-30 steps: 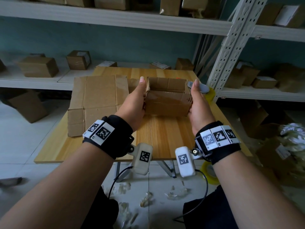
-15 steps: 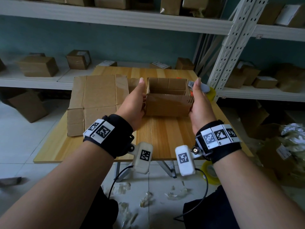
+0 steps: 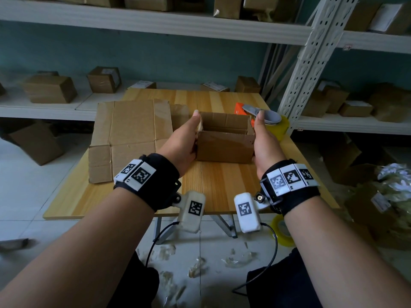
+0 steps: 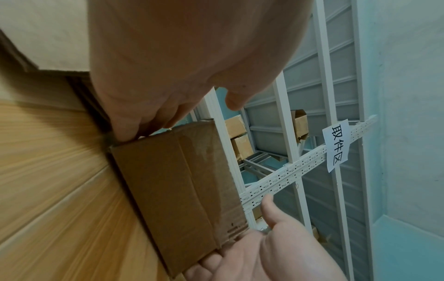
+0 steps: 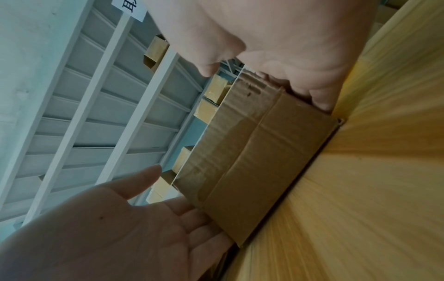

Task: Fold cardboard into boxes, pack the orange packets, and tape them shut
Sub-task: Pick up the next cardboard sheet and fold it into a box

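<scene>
Cardboard box (image 3: 224, 145) on table (image 3: 222, 187); left hand (image 3: 183, 141), right hand (image 3: 264, 143) flat-fingered, pressing its ends.

Open-topped cardboard box (image 3: 224, 144) at mid-table (image 3: 222, 190), pressed between left hand (image 3: 181, 144) and right hand (image 3: 265, 143), thumbs up along its sides. Left of box, flattened cardboard (image 3: 126, 134). Behind box's right corner, orange packet (image 3: 239, 108).

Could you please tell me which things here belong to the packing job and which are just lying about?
Job: open box between left hand and right hand; flat cardboard; orange packet; tape roll.

Lying about: shelf boxes; floor scraps.
</scene>
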Demonstrator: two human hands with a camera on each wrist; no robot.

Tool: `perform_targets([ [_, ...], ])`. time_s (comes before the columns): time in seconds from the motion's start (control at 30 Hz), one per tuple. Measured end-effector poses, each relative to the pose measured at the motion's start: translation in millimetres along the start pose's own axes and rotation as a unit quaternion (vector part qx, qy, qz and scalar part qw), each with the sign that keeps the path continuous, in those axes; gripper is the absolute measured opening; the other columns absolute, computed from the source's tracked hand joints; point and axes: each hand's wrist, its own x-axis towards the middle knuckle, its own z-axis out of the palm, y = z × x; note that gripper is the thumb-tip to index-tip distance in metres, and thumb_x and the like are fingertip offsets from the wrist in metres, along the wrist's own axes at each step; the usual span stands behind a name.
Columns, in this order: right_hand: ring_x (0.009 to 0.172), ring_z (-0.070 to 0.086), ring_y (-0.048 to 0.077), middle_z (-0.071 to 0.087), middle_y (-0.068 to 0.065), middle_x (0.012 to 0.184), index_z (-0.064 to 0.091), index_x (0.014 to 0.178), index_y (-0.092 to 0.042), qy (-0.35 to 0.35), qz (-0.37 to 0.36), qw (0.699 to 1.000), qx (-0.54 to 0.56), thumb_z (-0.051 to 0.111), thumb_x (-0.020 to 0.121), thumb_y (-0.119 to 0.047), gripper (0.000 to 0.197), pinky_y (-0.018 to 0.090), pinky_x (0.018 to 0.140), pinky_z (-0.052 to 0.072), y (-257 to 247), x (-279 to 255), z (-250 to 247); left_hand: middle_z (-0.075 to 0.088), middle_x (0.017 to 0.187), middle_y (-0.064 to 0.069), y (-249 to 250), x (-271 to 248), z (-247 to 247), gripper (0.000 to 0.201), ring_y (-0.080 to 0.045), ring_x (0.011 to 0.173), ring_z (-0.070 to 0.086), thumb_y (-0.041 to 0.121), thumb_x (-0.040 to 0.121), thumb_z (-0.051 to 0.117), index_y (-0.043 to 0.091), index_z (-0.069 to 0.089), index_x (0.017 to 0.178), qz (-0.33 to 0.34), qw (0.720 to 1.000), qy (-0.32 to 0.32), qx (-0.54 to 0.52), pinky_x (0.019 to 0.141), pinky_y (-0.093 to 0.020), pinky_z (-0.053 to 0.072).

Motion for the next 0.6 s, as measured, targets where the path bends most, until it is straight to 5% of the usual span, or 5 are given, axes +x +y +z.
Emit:
perform_targets([
  [0.23,0.132,0.060,0.024,0.065,0.000,0.143,0.054,0.148,-0.034,0.008,0.003,1.000,-0.020,0.032,0.027,-0.117,0.149,0.055,0.115,0.042,-6,-4,0,0.070,0.130,-0.013,4,-2,2,0.057,-0.009,0.080,0.080,0.046,0.112,0.046,0.007,0.050,0.152,0.031,0.999,-0.006,0.001,0.062,-0.019,0.061],
  [0.4,0.128,0.063,0.023,0.068,-0.001,0.138,0.058,0.143,-0.033,0.016,-0.015,1.000,-0.013,0.037,0.031,-0.116,0.141,0.055,0.113,0.046,-4,-1,-4,0.074,0.061,0.009,9,-15,1,0.032,0.002,0.049,0.069,0.038,0.114,0.042,0.013,0.056,0.127,0.039,0.998,0.015,0.043,0.043,-0.011,0.049],
  [0.43,0.127,0.063,0.023,0.068,-0.001,0.137,0.058,0.143,-0.033,0.019,-0.016,1.000,-0.013,0.038,0.032,-0.116,0.140,0.055,0.113,0.047,-6,-3,-5,0.074,0.061,0.010,11,-16,0,0.036,0.003,0.051,0.069,0.039,0.114,0.042,0.013,0.052,0.137,0.034,0.998,0.014,0.048,0.045,-0.011,0.050],
  [0.5,0.128,0.063,0.023,0.067,-0.001,0.138,0.057,0.143,-0.032,0.021,-0.014,1.000,-0.012,0.038,0.036,-0.115,0.137,0.055,0.112,0.047,-9,-10,-6,0.080,0.108,-0.002,12,-13,-4,0.051,0.001,0.090,0.076,0.042,0.113,0.045,0.010,0.043,0.152,0.034,0.999,0.016,0.037,0.073,-0.015,0.058],
  [0.6,0.131,0.060,0.022,0.065,-0.001,0.142,0.053,0.147,-0.032,0.026,-0.018,0.999,-0.011,0.037,0.063,-0.104,0.112,0.054,0.115,0.045,-18,-23,-7,0.041,0.166,-0.011,13,-14,-9,0.071,-0.024,0.152,0.042,0.049,0.109,0.050,0.016,0.026,0.167,0.043,0.999,0.014,0.028,0.120,-0.040,0.037],
])
